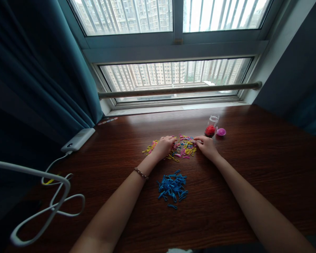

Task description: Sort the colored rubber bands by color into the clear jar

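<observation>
A mixed heap of small pink, yellow and blue rubber bands lies on the brown wooden table. My left hand, with a beaded bracelet on its wrist, rests over the left part of this heap, its fingers bent together and covering some bands. At the heap's right edge is my right hand, thumb and fingers drawn into a pinch. What either hand holds between the fingertips is too small to tell. Nearer to me, between my forearms, sits a separate pile of blue rubber bands, with one loose band just below it.
Behind my right hand stands a clear jar with red contents at its bottom, beside a pink lid-like piece. To the left are a white power strip and a looped white cable. A window with a rail borders the far side.
</observation>
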The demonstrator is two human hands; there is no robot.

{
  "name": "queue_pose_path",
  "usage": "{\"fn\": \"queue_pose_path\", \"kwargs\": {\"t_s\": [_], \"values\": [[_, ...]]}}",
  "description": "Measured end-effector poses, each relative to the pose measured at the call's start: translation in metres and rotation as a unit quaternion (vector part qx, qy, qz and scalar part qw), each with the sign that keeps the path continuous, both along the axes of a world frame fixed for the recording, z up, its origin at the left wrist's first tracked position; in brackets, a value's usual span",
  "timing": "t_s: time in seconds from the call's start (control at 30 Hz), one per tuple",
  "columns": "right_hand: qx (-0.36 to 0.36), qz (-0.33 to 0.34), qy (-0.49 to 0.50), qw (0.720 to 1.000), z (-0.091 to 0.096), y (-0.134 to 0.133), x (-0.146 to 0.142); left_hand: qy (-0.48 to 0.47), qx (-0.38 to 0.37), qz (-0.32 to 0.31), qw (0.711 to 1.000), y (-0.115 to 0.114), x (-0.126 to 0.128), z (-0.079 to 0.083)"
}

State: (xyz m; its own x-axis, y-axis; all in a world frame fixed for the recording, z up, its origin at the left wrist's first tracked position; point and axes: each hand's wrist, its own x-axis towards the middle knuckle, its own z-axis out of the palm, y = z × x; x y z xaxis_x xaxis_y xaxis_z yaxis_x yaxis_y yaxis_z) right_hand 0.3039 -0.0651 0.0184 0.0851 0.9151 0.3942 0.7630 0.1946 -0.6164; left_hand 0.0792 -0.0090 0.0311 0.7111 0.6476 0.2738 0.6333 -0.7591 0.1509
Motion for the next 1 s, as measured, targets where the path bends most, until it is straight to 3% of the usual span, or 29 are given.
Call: {"fn": "queue_pose_path", "kwargs": {"t_s": [0.2, 0.4, 0.57, 0.67, 0.73, 0.87, 1.0], "values": [[-0.015, -0.057, 0.097, 0.994, 0.003, -0.001, 0.002, -0.006, 0.014, 0.021, 1.000, -0.004, 0.000, 0.003], [-0.014, -0.037, 0.120, 0.992, 0.006, -0.002, 0.000, -0.123, -0.023, 0.039, 0.991, -0.003, 0.000, 0.009], [-0.028, -0.048, 0.096, 0.994, 0.007, -0.004, 0.000, -0.223, -0.144, 0.061, 0.962, 0.002, -0.002, 0.023], [-0.030, -0.054, 0.095, 0.994, 0.007, -0.004, -0.001, -0.230, -0.301, 0.055, 0.924, 0.004, -0.011, 0.040], [-0.033, -0.062, 0.090, 0.993, 0.007, -0.004, -0.001, -0.199, -0.405, 0.027, 0.892, 0.002, -0.019, 0.054], [-0.039, -0.081, 0.066, 0.994, 0.005, -0.004, -0.002, -0.096, -0.513, -0.027, 0.853, -0.010, -0.031, 0.080], [-0.049, -0.086, 0.068, 0.993, 0.002, -0.003, 0.000, 0.045, -0.598, -0.072, 0.797, -0.024, -0.026, 0.085]]}}
